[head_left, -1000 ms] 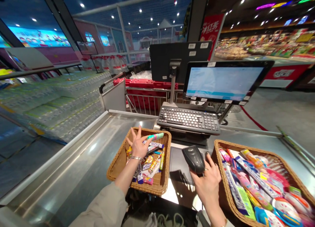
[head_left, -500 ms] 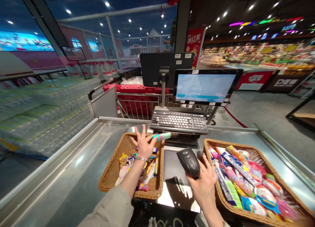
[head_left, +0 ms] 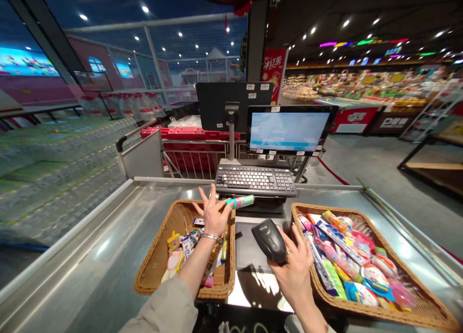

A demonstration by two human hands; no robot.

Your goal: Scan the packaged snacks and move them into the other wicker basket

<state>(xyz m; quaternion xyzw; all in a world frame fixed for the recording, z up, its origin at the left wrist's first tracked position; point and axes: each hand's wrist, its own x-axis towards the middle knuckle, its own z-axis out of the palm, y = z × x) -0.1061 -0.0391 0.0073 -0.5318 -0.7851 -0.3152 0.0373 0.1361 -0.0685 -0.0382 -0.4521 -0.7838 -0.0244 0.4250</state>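
Note:
Between the thumb and forefinger of my left hand (head_left: 214, 216) is a small tube-shaped candy pack (head_left: 241, 202), turquoise, pink and pale green. That hand is above the right side of a wicker basket (head_left: 154, 265) with several small packaged sweets (head_left: 188, 244) in it. My right hand (head_left: 294, 263) is wrapped round a black barcode scanner (head_left: 269, 240), its head tilted up and left toward the candy pack, without touching it. Close on the right stands a second wicker basket (head_left: 401, 316), heaped with colourful packaged sweets and toys (head_left: 356, 260).
Behind the hands are a keyboard (head_left: 256, 179) and a lit monitor (head_left: 289, 129), with a second screen (head_left: 231, 104) turned away. The metal counter (head_left: 94, 246) has a raised edge. A cart (head_left: 141, 154) stands beyond it, and stacked bottle packs (head_left: 54, 164) are at left.
The whole view has shifted, so the baskets and screens sit further left. My left hand has moved slightly right relative to its basket, still pinching the candy pack. The scanner stays in my right hand.

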